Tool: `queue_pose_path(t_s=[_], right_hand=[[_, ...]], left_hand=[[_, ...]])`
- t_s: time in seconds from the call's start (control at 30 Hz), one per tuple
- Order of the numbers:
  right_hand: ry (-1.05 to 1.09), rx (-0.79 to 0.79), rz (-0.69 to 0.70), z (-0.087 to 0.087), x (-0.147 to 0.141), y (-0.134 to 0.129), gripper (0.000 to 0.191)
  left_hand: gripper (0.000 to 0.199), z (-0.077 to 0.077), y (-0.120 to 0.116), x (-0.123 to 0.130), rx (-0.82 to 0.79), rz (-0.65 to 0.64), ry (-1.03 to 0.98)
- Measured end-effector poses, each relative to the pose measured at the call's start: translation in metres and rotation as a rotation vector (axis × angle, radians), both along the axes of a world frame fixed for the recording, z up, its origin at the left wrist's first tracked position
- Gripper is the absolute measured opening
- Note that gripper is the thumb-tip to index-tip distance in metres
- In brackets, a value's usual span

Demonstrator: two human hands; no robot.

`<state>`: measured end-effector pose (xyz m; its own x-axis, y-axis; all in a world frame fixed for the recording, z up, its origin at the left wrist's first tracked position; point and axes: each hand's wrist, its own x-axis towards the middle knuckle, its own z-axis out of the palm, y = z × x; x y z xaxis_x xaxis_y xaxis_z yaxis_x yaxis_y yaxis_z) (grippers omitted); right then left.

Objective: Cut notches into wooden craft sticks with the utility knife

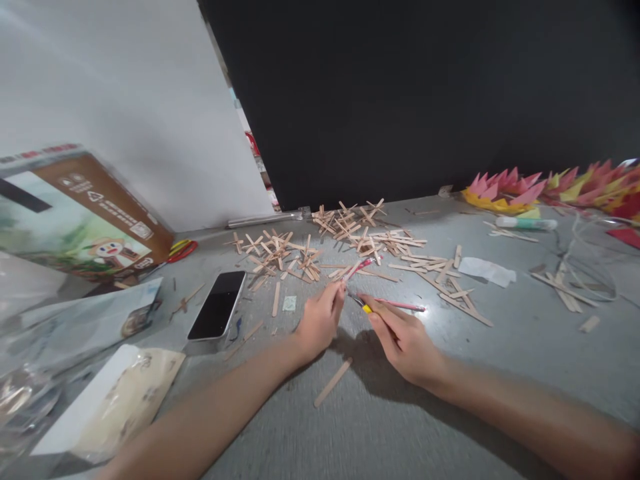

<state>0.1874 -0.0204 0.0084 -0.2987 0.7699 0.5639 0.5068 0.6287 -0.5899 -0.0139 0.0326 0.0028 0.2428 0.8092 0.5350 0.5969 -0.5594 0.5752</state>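
Near the middle of the grey table (295, 427), my left hand (323, 317) pinches a thin pink-and-white strip or stick (359, 267) that points up and to the right. My right hand (405, 340) is closed on a small tool with a yellow part (367, 309), its dark tip close to my left fingertips. A pink pencil-like stick (403, 305) juts out to the right beside my right fingers; whether they grip it I cannot tell. Piles of wooden sticks (280, 257) lie beyond both hands, and one loose stick (333, 383) lies nearer me.
At left are a phone (217, 305), a printed box (85, 213), red-and-yellow scissors (181, 251) and a plastic packet (125, 400). To the right lie a glue stick (526, 223), white paper (487, 271), a cable (575, 250) and folded paper flowers (505, 190). A black panel (425, 93) stands behind.
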Motion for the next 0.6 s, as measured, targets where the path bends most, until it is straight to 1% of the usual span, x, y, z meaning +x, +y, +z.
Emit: queue_pose_path(t_s=[0.1, 0.2, 0.27, 0.33, 0.4, 0.47, 0.53, 0.6], right_hand=[[-0.002, -0.001, -0.005, -0.002, 0.002, 0.000, 0.043], [0.040, -0.034, -0.053, 0.001, 0.005, 0.002, 0.039], [0.104, -0.102, -0.099, 0.007, 0.008, 0.005, 0.035], [0.196, -0.204, -0.173, 0.013, 0.010, 0.010, 0.034], [0.283, -0.312, -0.248, 0.016, 0.010, 0.017, 0.039], [0.354, -0.411, -0.285, 0.016, 0.010, 0.024, 0.043], [0.410, -0.497, -0.273, 0.012, 0.010, 0.029, 0.044], [0.456, -0.556, -0.250, 0.007, 0.010, 0.032, 0.045]], left_hand=[[0.031, 0.007, 0.002, 0.001, -0.200, 0.007, -0.103], [0.035, 0.012, 0.008, 0.002, -0.397, -0.079, -0.265], [0.036, 0.013, 0.013, 0.002, -0.521, -0.146, -0.396], [0.036, 0.013, 0.016, 0.001, -0.607, -0.200, -0.469], [0.039, 0.015, 0.016, 0.000, -0.640, -0.260, -0.455], [0.041, 0.019, 0.012, -0.001, -0.636, -0.333, -0.375], [0.042, 0.024, 0.008, -0.001, -0.630, -0.411, -0.272], [0.042, 0.027, 0.005, -0.001, -0.628, -0.458, -0.221]])
